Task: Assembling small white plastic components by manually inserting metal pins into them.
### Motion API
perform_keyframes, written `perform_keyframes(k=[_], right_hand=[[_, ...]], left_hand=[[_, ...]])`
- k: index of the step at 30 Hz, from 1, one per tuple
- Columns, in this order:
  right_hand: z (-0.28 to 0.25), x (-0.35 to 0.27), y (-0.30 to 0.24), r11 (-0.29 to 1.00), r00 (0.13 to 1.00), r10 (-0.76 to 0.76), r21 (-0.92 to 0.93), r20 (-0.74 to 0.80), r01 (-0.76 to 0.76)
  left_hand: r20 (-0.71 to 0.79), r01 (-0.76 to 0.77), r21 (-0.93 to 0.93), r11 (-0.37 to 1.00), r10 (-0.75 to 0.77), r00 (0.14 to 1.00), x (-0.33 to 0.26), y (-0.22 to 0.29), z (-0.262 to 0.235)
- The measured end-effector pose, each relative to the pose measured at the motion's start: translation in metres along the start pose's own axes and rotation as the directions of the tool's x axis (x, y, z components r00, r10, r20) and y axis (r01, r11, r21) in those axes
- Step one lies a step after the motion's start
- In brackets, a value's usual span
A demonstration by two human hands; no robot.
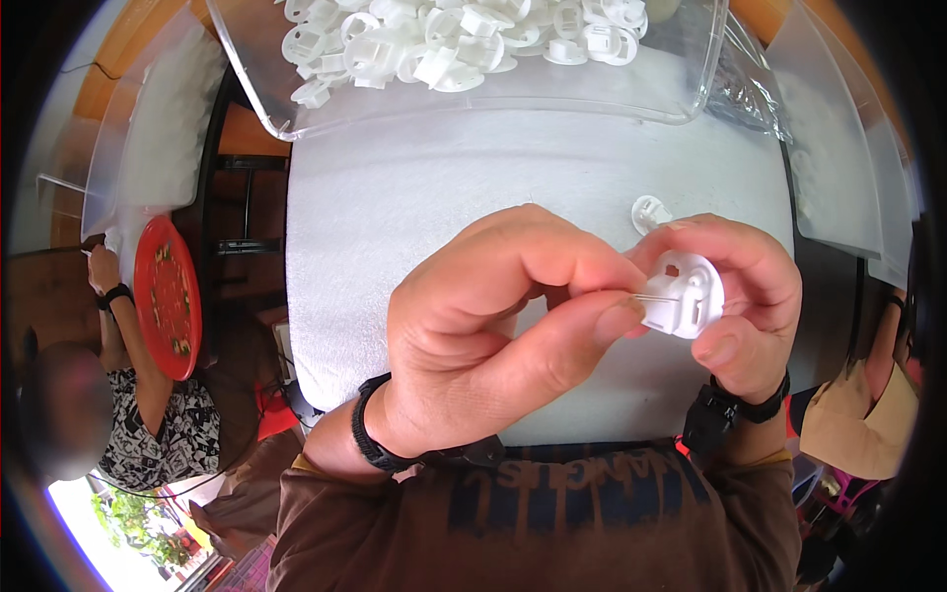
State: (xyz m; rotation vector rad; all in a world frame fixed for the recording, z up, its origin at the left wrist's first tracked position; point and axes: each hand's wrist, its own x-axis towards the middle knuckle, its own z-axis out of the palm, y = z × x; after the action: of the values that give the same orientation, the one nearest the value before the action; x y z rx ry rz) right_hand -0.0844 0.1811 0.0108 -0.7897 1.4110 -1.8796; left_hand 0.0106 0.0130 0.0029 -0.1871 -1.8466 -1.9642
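Observation:
In my right hand (pixel 755 281) is a round white plastic part (pixel 698 286) with a raised block and small openings, gripped at its rim between thumb and fingers. My left hand (pixel 493 316) pinches a thin metal pin (pixel 655 297) between thumb and forefinger. The pin's far end lies against the white part; whether it sits inside a hole I cannot tell. Both hands are above the white foam-like table cover (pixel 395 197). Just beyond my right hand, a second white plastic part (pixel 649 214) rests on that cover.
A clear plastic bin (pixel 552 111) at the far side holds a heap of similar white parts (pixel 424 44). A crinkled clear bag (pixel 750 89) lies to its right. More translucent bins stand at both sides. At left, a co-worker's hand (pixel 103 268) is near a red tray (pixel 148 335).

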Motion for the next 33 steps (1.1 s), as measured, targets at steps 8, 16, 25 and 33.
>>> perform_keyframes(k=[8,16,25,33], right_hand=[[-0.005,0.004,0.010,0.977,0.985,-0.136,0.181,0.106,0.115],[0.003,-0.001,-0.003,0.989,0.988,0.133,-0.059,-0.082,-0.138],[0.002,-0.001,-0.004,0.989,0.991,0.109,-0.094,-0.082,-0.116],[0.001,0.003,0.004,0.988,0.998,-0.053,-0.144,-0.035,0.047]], left_hand=[[0.004,0.114,-0.040,0.993,-0.114,0.993,-0.002,0.002,-0.001],[-0.002,0.139,-0.049,0.989,-0.139,0.990,-0.002,0.004,-0.003],[-0.012,0.143,0.009,0.990,-0.143,0.990,-0.002,0.005,-0.003],[-0.031,0.102,0.122,0.987,-0.099,0.995,-0.002,0.007,-0.003]])
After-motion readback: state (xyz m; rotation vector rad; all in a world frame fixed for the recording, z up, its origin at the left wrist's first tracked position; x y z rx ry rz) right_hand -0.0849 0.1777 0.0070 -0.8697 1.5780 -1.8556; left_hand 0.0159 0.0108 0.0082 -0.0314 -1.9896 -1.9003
